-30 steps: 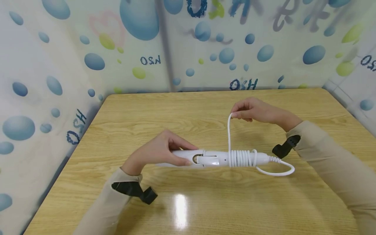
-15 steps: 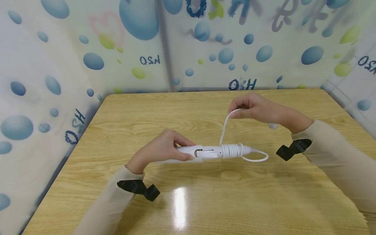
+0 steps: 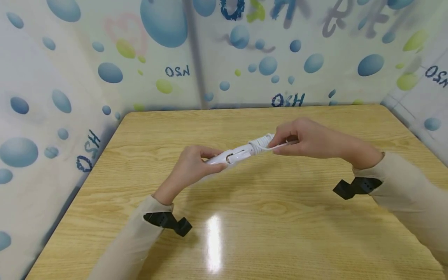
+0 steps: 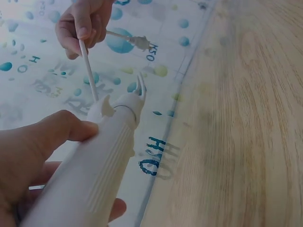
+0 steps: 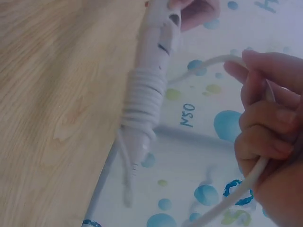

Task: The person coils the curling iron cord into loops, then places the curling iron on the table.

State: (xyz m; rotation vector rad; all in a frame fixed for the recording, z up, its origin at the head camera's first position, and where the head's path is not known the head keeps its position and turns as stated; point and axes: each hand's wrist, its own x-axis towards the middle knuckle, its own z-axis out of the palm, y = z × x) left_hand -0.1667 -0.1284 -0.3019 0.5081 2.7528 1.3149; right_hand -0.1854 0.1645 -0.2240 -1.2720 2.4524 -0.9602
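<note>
My left hand (image 3: 190,165) grips a white hair straightener (image 3: 239,154) by its left part, thumb on the near side. The straightener is held above the table, its far end tilted up to the right. White cord (image 5: 142,97) is wound in several turns round its other end, with a small loop near the tip. My right hand (image 3: 308,139) pinches the loose length of cord beside these coils; in the right wrist view the cord runs through the curled fingers. A plug (image 4: 140,43) hangs from the cord past the right hand in the left wrist view.
The wooden table (image 3: 280,233) spreads below both hands, with a bright reflection near its front. A wall (image 3: 217,58) printed with blue and green drops stands behind it. Black camera mounts (image 3: 168,222) sit on both wrists.
The straightener has risen away from the front edge, and its right end has tilted up. My right hand went up slightly, then came down close to the coils with the cord.
</note>
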